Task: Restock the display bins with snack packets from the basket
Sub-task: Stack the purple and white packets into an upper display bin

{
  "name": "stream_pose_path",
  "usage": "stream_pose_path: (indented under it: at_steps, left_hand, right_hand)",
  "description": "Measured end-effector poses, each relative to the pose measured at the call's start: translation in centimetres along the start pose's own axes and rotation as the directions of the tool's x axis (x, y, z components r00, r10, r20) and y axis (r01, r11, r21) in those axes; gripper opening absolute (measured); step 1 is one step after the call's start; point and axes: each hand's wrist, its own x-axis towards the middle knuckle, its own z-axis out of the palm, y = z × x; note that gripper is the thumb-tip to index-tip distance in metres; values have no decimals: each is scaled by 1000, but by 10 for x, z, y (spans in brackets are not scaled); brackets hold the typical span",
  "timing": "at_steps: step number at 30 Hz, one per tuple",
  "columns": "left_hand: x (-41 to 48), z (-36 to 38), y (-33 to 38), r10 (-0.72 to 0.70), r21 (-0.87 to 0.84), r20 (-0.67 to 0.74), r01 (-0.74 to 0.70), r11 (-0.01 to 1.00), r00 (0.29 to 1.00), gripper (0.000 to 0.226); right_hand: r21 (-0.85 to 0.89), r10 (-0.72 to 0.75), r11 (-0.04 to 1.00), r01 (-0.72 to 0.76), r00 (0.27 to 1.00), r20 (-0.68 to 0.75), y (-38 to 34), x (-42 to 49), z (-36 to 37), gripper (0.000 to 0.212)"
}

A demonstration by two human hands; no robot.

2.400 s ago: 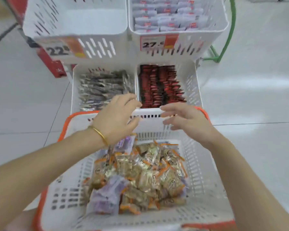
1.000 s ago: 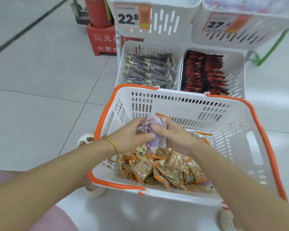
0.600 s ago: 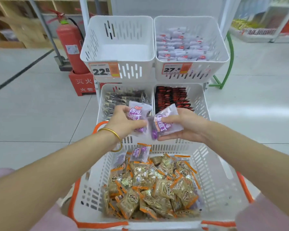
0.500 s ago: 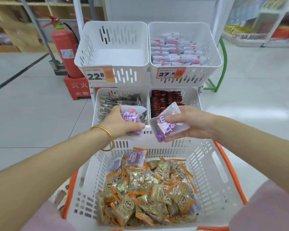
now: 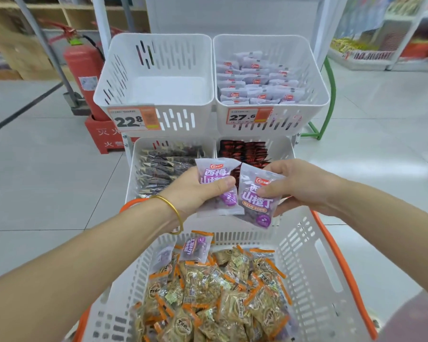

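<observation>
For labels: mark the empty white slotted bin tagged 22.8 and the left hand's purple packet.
empty white slotted plastic bin (image 5: pixel 168 90): head view, bare floor.
left purple snack packet (image 5: pixel 213 172): head view, printed front above the thumb.

Basket (image 5: pixel 304 257) & bins (image 5: pixel 178 55) matt plastic; pkts (image 5: pixel 251 202) glossy film; bangle (image 5: pixel 176 210) shiny metal.

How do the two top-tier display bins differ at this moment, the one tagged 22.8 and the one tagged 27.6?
Contents: the 22.8 bin shows only its bare floor, while the 27.6 bin holds rows of pale packets. Position: the 22.8 bin stands left, the 27.6 bin right, side by side on the top tier. Shared: both are white slotted plastic bins of like shape, each with an orange-edged price label on its front wall.
</observation>
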Motion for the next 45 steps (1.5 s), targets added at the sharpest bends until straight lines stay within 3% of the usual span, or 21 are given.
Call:
stream_pose_path:
  at_steps: [3, 6, 10, 14, 19, 21, 24, 27, 31, 34, 38, 41, 43, 45]
  left_hand:
    - [2, 1, -2, -12, -86, -116, 2, 996, 993, 16]
    - [2, 1, -4, -47, -149, -211, 16, 989, 976, 25]
    - [4, 0, -8, -82, -192, -206, 42, 980, 975, 8]
    - [0, 4, -4, -131, -339, -174, 66, 939, 976, 13]
    - [-3, 3, -4, -185, -324, -204, 112, 939, 961, 19]
    - [0, 3, -3, -251, -314, -172, 188, 930, 953, 41]
    - [0, 6, 1, -293, -337, 0, 276, 900, 956, 75]
    - [-5, 10, 8, -219, -381, 172, 270, 884, 960, 80]
    - [-5, 15, 7, -107, -285, 208, 165, 944, 972, 61]
    - [-2, 14, -1, -41, -233, 121, 69, 970, 992, 71]
    - [1, 8, -10, 39, -147, 59, -30, 989, 998, 67]
    - [1, 5, -7, 106, -9, 29, -106, 994, 994, 66]
    - [1, 7, 2, 149, 73, 26, -150, 986, 988, 72]
    - [5, 9, 17, 184, 181, 23, -185, 966, 983, 84]
  right_hand:
    - [-20, -8, 1000, 7, 999, -41, -1, 4, -4, 25]
    - [4, -24, 1000, 25, 993, -118, -4, 5, -8, 13]
    - [91, -61, 993, 75, 987, -148, -11, 2, -12, 8]
    - [97, -99, 989, 110, 989, -112, -14, -4, -13, 9]
    - [149, -156, 976, 160, 987, -38, -17, -9, -9, 8]
    - [157, -181, 970, 185, 983, -39, -19, -9, -7, 7]
    - [158, -210, 962, 222, 974, -88, -19, -8, -1, 10]
    - [134, -253, 954, 268, 960, -119, -18, -6, 7, 11]
    - [55, -338, 934, 354, 920, -197, -19, -2, 17, 9]
    - [-5, -392, 914, 405, 881, -267, -19, 4, 22, 12]
    - [-294, -484, 868, 401, 816, -316, -20, 5, 20, 24]
    - [-361, -491, 846, 392, 838, -239, -21, 2, 13, 41]
    - [-199, -353, 923, 329, 931, -95, -22, 0, 4, 49]
    - [-62, -249, 965, 255, 964, 89, -25, -1, -13, 50]
